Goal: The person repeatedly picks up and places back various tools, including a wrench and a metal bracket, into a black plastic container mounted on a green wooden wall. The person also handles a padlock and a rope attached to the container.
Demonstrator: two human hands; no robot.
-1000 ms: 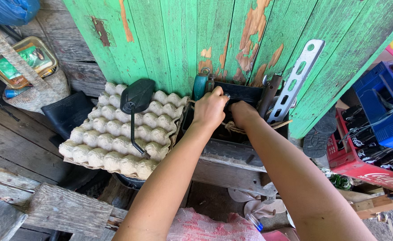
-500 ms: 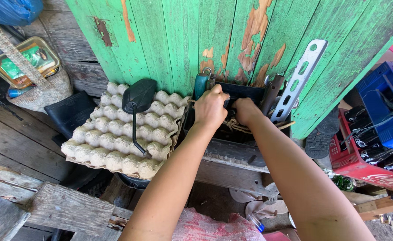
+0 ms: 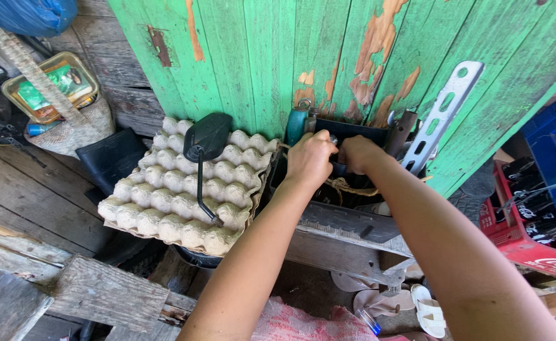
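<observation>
Both hands reach into a dark box (image 3: 354, 136) set against the green plank wall (image 3: 259, 57). The left hand (image 3: 311, 159) is curled shut, though what its fingers clamp is hidden in the box. The right hand (image 3: 357, 153) is closed too, seemingly on a dark object just beside the left. A frayed rope (image 3: 347, 186) lies below them. Nothing is lifted out yet. Left of the box, a mirror (image 3: 207, 136) rests on egg trays (image 3: 164, 208); a perforated metal bracket (image 3: 439, 117) leans at right.
</observation>
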